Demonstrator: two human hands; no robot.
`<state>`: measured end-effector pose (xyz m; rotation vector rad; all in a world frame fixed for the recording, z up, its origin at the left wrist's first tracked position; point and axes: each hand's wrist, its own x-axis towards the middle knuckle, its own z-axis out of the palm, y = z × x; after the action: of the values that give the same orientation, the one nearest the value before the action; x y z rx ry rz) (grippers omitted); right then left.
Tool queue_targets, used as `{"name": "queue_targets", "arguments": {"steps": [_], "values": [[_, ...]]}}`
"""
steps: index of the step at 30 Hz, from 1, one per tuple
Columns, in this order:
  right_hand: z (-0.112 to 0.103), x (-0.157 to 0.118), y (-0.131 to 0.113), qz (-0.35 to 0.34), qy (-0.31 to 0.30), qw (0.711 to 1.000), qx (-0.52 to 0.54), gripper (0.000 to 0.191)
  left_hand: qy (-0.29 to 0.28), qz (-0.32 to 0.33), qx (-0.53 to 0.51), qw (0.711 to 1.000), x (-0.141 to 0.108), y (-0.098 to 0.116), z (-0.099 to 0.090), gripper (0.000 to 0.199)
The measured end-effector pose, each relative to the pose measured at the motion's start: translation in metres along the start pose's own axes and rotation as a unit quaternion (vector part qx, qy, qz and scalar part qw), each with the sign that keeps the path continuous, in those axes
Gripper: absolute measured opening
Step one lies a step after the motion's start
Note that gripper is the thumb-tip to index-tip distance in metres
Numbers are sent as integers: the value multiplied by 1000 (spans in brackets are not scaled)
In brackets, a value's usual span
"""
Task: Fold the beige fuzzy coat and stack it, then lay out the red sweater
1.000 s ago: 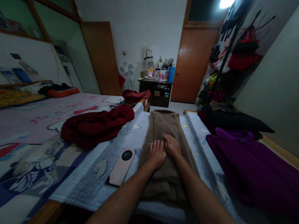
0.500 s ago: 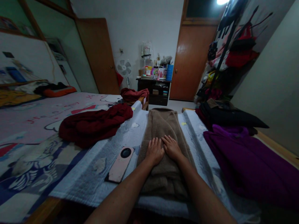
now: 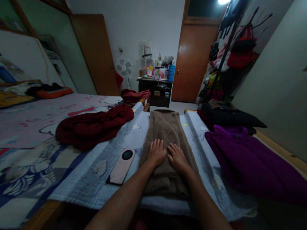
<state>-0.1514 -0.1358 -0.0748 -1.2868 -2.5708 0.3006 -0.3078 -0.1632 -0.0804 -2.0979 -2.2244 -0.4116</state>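
Left hand and right hand both lie flat, palms down, fingers extended, pressing on brown fleece garment, nothing grasped. Garment is folded into a long strip on the pale blue cloth, long axis running away from the person, its narrower, collar-like end pointing toward the dark cabinet. Pink phone just beside it, on the left; purple garment apart, on the right. Dark red garment farther left.

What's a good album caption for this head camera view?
Two bare hands resting on a folded brown garment, beside a pink phone.
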Motion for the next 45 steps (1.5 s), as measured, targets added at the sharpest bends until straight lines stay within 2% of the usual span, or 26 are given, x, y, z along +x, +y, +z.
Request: {"name": "queue_targets", "arguments": {"steps": [5, 16, 21, 25, 29, 45], "values": [[-5, -22, 0, -11, -8, 1000, 27, 53, 9, 4, -4, 1000, 0, -1, 1, 59], [-6, -56, -6, -8, 27, 999, 37, 48, 5, 1, -10, 1000, -1, 1, -4, 59], [-5, -59, -8, -9, 41, 998, 37, 48, 3, 20, -33, 999, -7, 8, -13, 51], [-1, -58, -6, -18, 57, 998, 32, 47, -52, 68, -87, 993, -20, 17, -17, 47], [6, -59, -3, -20, 77, 996, 25, 47, -90, 72, -106, 988, -33, 21, -20, 52], [8, -66, -9, -3, 110, 994, -7, 46, -96, 51, -96, 989, -42, 22, -19, 56]]}}
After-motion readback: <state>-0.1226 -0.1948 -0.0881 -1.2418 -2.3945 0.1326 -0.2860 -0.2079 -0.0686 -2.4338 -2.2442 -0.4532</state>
